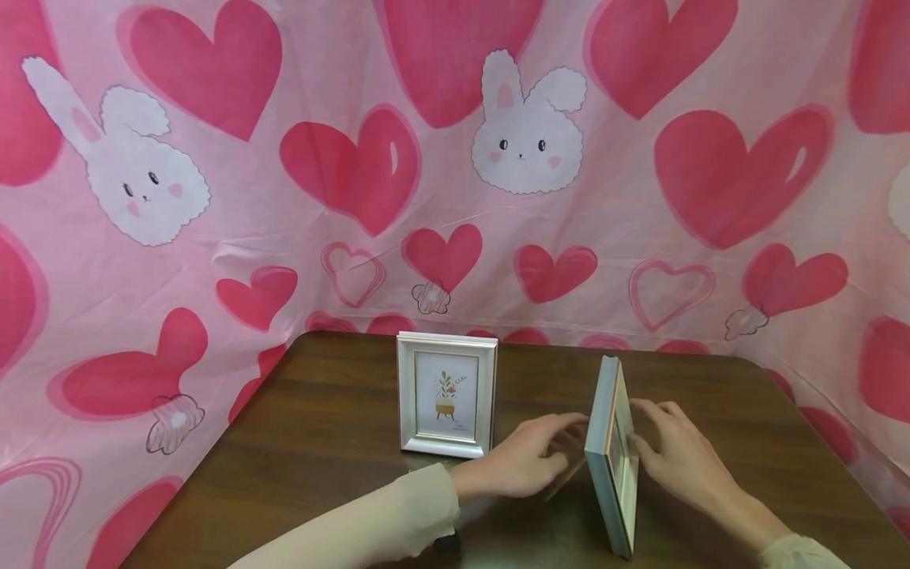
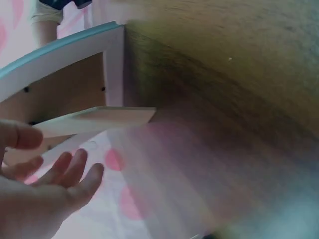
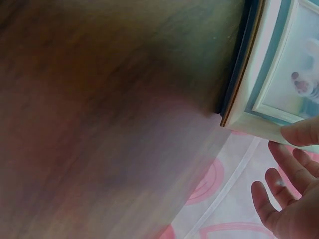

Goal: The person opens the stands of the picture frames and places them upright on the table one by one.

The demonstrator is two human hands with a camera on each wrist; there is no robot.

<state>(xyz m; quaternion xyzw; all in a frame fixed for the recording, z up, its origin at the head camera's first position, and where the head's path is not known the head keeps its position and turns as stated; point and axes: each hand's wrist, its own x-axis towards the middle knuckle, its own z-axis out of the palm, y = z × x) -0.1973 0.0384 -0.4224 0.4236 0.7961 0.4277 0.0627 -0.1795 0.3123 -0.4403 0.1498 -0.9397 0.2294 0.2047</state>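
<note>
A white picture frame stands on edge between my two hands, almost side-on in the head view. In the right wrist view its front shows a picture of a pale animal. The left wrist view shows its brown backing and a stand leg jutting out from it. My left hand is behind the frame, fingers loosely bent, thumb tip overlapping the inner end of the leg. On the front side is my right hand, its fingers spread at the far upright edge and its thumb at the border.
A second white frame with a potted-plant picture stands upright beyond my left hand. Both are on a dark brown wooden table. Pink cloth with hearts and rabbits hangs behind the table and along its sides.
</note>
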